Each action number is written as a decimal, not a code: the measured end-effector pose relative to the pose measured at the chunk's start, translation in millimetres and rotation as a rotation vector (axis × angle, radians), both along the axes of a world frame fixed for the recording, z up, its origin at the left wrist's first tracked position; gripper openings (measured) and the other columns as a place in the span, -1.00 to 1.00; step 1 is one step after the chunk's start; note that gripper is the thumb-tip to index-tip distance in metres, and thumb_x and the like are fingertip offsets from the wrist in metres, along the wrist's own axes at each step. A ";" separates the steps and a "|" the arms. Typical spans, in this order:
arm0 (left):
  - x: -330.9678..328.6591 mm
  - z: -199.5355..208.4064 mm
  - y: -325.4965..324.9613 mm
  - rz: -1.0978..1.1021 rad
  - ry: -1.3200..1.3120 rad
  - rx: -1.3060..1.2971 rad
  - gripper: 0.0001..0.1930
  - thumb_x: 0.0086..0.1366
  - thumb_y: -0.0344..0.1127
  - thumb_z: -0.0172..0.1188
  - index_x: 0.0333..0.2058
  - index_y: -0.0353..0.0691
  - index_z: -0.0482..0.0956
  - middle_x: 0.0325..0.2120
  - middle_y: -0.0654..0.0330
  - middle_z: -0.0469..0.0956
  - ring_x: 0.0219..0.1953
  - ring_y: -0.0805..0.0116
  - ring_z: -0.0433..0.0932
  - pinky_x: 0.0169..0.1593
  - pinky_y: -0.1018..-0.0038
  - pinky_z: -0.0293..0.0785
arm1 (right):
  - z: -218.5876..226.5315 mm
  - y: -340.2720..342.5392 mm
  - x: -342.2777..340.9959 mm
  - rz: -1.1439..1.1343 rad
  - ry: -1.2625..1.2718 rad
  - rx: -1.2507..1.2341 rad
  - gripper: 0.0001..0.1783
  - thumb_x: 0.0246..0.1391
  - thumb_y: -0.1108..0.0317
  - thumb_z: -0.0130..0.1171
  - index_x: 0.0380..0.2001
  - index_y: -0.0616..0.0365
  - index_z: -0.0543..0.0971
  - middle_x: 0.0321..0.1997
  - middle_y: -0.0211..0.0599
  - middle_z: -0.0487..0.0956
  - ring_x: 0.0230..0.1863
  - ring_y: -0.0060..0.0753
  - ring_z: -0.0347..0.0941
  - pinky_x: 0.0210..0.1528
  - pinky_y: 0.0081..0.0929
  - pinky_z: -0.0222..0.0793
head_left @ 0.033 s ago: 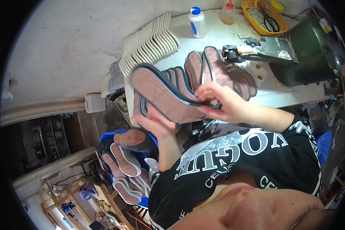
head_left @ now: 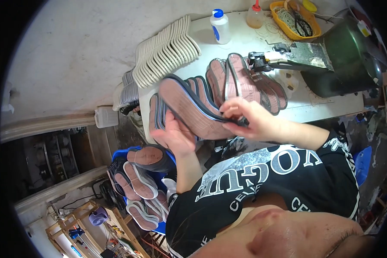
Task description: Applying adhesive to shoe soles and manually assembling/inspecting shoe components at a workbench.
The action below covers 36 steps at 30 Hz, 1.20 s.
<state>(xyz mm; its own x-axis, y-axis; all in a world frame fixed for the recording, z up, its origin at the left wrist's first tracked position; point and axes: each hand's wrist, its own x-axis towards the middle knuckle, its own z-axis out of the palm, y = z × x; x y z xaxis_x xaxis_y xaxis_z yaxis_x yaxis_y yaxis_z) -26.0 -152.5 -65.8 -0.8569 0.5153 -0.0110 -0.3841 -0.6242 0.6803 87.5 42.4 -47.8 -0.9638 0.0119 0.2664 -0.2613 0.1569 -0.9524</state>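
A shoe sole (head_left: 191, 107) with a brownish-pink face, a dark rim and a thin blue line is held up in front of me at a tilt. My right hand (head_left: 251, 118) pinches its lower right end between thumb and fingers. Beneath the sole's lower edge, my left hand (head_left: 179, 137) is turned palm up with its fingers spread, some of them partly hidden by the sole. Behind it on the table, a row of similar soles (head_left: 157, 114) stands on edge, and more pink soles (head_left: 241, 81) with grey rims lean together farther right.
Pale sole-shaped pieces (head_left: 165, 53) are stacked at the table's back left. A white bottle (head_left: 220, 29), a red-tipped bottle (head_left: 255, 17) and a yellow basket (head_left: 284, 28) stand at the back. A green machine (head_left: 344, 60) occupies the right. Finished-looking soles fill a blue crate (head_left: 162, 225) at my left.
The sole has shifted a little to the right and down. The fingers of my left hand have come up closer against it. My right hand keeps its pinch.
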 end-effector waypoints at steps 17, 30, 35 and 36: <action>17.3 29.8 115.0 -0.075 0.468 -0.372 -0.67 0.21 -0.47 0.25 -0.07 -0.34 0.40 -0.18 0.16 0.56 -0.19 0.50 0.52 -0.02 0.55 0.41 | 41.0 88.3 0.9 0.097 -0.533 -0.165 -0.70 0.13 0.18 0.19 -0.51 0.21 0.59 -0.67 -0.54 0.44 -0.59 -0.77 0.29 -0.52 -0.68 0.26; -29.5 31.4 193.5 -0.182 0.448 -0.609 -0.71 0.09 -0.34 0.36 -0.28 -0.41 0.54 -0.25 0.15 0.52 -0.32 0.40 0.54 -0.20 0.51 0.47 | -6.3 74.5 46.5 -0.141 -0.424 -0.700 -0.62 0.20 0.23 0.14 -0.03 0.28 0.53 -0.14 -0.33 0.59 -0.16 -0.59 0.48 -0.07 -0.55 0.40; -33.7 3.4 215.4 -0.143 0.705 -0.796 -0.62 0.02 -0.15 0.40 -0.35 -0.39 0.60 -0.22 0.08 0.43 -0.09 0.20 0.40 0.03 0.38 0.30 | -5.2 72.1 56.4 -0.266 -0.464 -0.814 -0.63 0.20 0.25 0.13 -0.06 0.34 0.52 -0.11 -0.30 0.59 -0.11 -0.55 0.47 -0.02 -0.52 0.40; -34.2 1.0 217.7 -0.152 0.689 -0.780 -0.62 0.02 -0.15 0.39 -0.35 -0.39 0.60 -0.23 0.07 0.43 -0.11 0.19 0.41 0.02 0.38 0.31 | -2.5 72.6 57.1 -0.242 -0.479 -0.873 -0.63 0.21 0.25 0.11 -0.05 0.35 0.51 -0.12 -0.27 0.59 -0.13 -0.51 0.50 -0.08 -0.52 0.45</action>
